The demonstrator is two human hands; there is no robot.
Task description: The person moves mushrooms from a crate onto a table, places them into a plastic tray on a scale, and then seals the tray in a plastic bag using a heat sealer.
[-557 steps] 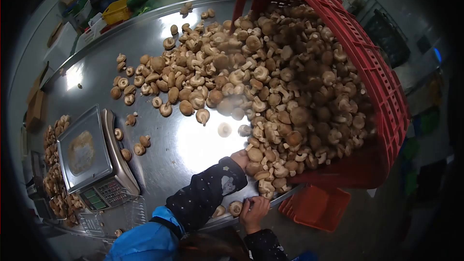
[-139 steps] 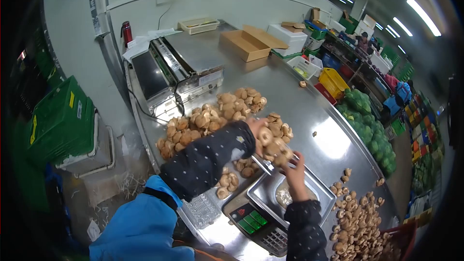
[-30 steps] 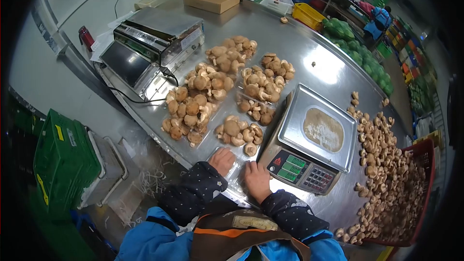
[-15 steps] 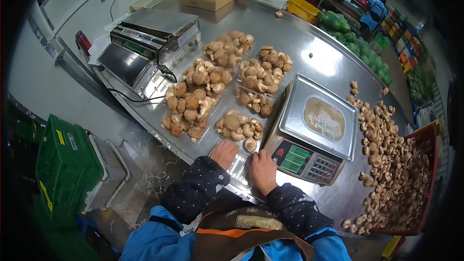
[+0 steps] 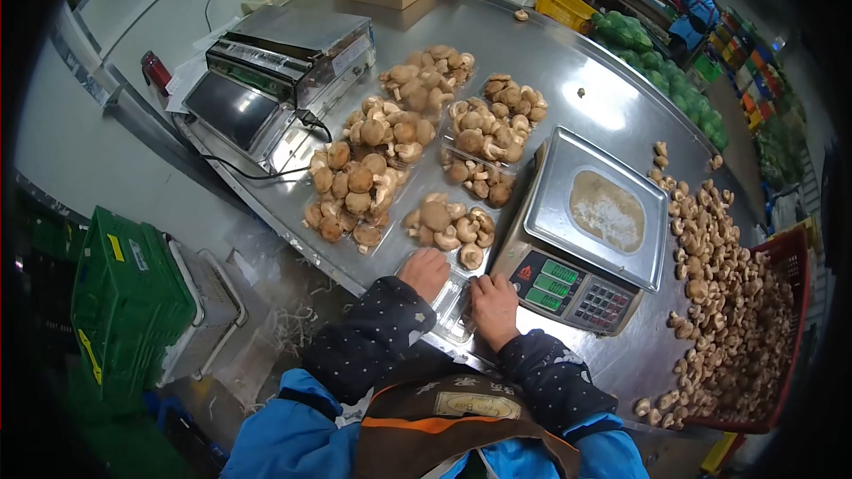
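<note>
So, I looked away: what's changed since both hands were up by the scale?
The left hand and right hand let go of the mushroom pack, now among others beside the scale, and drew back toward the brown apron, to a clear plastic tray. The scale stayed put.

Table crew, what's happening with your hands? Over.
Left hand and right hand at opposite sides of a clear plastic tray. Mushrooms grouped just beyond. Scale close beside right hand.

The left hand (image 5: 424, 273) and right hand (image 5: 494, 309) lie near each other, apart, backs upward, right fingers bent. Behind them, the left forearm (image 5: 373, 333) and right forearm (image 5: 559, 377) angle inward toward the hands.
</note>
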